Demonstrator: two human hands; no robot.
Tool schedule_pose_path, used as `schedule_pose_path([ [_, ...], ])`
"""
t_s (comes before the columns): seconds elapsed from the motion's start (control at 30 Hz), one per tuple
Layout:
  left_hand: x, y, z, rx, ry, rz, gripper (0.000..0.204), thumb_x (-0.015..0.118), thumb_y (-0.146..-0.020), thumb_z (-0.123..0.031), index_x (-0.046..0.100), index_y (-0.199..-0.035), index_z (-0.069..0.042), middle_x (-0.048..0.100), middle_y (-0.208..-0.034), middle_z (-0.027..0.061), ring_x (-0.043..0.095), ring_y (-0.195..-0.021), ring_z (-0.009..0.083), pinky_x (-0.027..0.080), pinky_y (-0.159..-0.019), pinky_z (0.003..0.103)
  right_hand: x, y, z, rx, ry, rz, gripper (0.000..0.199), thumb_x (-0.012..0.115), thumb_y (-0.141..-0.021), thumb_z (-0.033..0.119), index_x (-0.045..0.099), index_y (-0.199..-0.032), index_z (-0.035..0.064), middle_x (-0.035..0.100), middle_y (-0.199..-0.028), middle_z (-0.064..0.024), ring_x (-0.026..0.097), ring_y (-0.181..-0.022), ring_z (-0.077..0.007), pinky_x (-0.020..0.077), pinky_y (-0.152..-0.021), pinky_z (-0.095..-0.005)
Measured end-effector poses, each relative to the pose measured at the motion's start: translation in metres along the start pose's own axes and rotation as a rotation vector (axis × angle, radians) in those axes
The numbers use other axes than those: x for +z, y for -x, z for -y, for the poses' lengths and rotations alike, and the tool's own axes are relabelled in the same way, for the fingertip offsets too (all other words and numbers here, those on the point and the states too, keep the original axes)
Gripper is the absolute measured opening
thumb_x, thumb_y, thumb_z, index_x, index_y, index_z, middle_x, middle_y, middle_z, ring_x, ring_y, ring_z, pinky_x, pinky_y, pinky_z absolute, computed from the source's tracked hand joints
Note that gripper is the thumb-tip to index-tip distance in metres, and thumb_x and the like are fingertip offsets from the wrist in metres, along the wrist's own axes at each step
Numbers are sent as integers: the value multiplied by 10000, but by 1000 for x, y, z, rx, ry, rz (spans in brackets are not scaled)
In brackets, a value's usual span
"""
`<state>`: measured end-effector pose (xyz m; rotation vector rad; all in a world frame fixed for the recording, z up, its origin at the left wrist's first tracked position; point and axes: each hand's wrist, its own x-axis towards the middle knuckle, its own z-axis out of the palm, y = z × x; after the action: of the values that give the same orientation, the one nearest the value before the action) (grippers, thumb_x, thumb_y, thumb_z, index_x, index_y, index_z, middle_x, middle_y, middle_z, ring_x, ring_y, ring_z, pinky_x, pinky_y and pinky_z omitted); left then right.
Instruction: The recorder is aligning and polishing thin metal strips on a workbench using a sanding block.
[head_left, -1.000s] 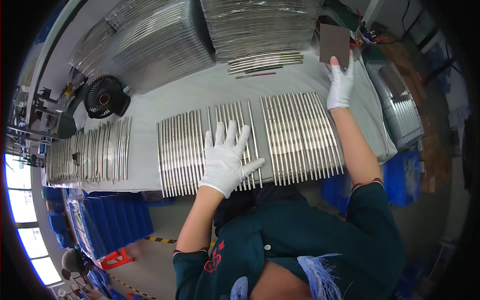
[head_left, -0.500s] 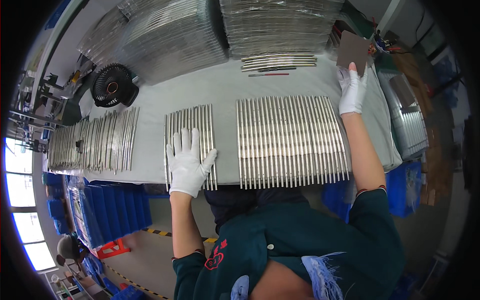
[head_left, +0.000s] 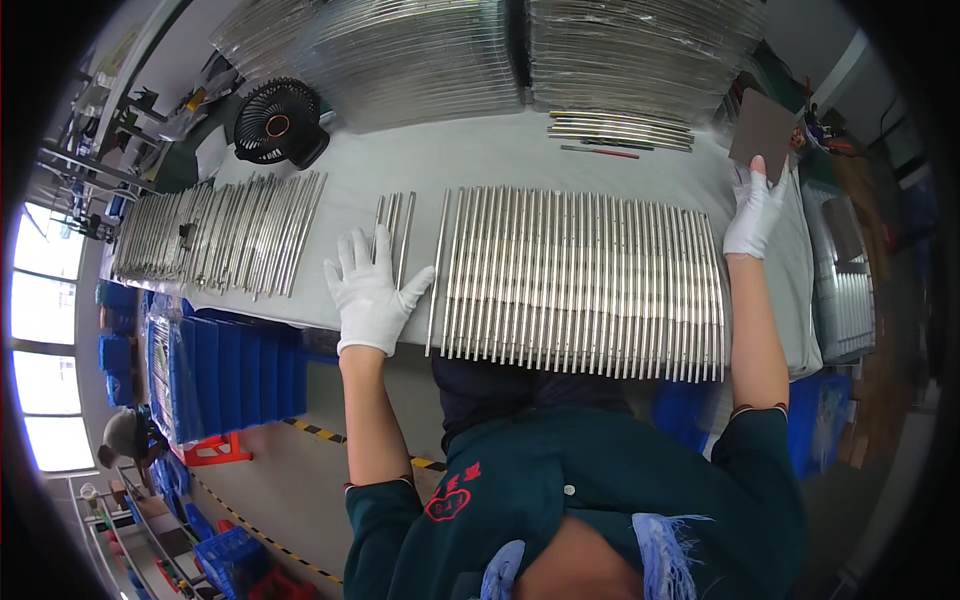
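Note:
My left hand (head_left: 372,295), in a white glove, lies flat with fingers spread over a few loose metal rods (head_left: 404,238). Its palm covers part of them. Just right of it lies a wide row of shiny metal rods (head_left: 585,285), side by side, their near ends reaching the table's front edge. Past the right end of this row, my gloved right hand (head_left: 757,215) grips a flat grey-brown rectangular sheet (head_left: 763,135) by its lower edge, thumb on its face.
Another group of rods (head_left: 225,235) lies at the left of the cloth-covered table (head_left: 400,155), with a black fan (head_left: 278,122) behind it. Plastic-wrapped stacks (head_left: 420,70) line the back. Several rods (head_left: 620,130) and a thin red-and-dark tool (head_left: 600,152) lie before them.
Most rods of the middle group now sit against the right row, which is wider; only a few stay by my left hand. The whole view has shifted. My right hand still holds the sheet.

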<state>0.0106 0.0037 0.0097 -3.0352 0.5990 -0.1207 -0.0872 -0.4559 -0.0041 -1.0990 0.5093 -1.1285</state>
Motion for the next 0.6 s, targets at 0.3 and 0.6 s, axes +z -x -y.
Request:
schedule_pose_path([
  [0.3, 6, 11, -32, 302, 344, 2, 1054, 560, -819, -741, 322, -1510, 18, 313, -1526, 318, 257, -1450, 454, 219, -1180, 527, 23, 42, -10, -318, 333, 393, 770, 760, -893, 132, 348, -1543, 107, 480, -1466, -90, 505, -1268, -172, 390, -1084, -309],
  [0.6, 7, 7, -5, 111, 1593, 170, 1157, 351, -814, -874, 132, -1583, -39, 147, -1629, 234, 108, -1525, 340, 113, -1237, 419, 34, 17, 53, -632, 372, 87, 747, 772, -884, 178, 387, -1522, 130, 485, -1458, -95, 492, -1277, -199, 395, -1090, -336],
])
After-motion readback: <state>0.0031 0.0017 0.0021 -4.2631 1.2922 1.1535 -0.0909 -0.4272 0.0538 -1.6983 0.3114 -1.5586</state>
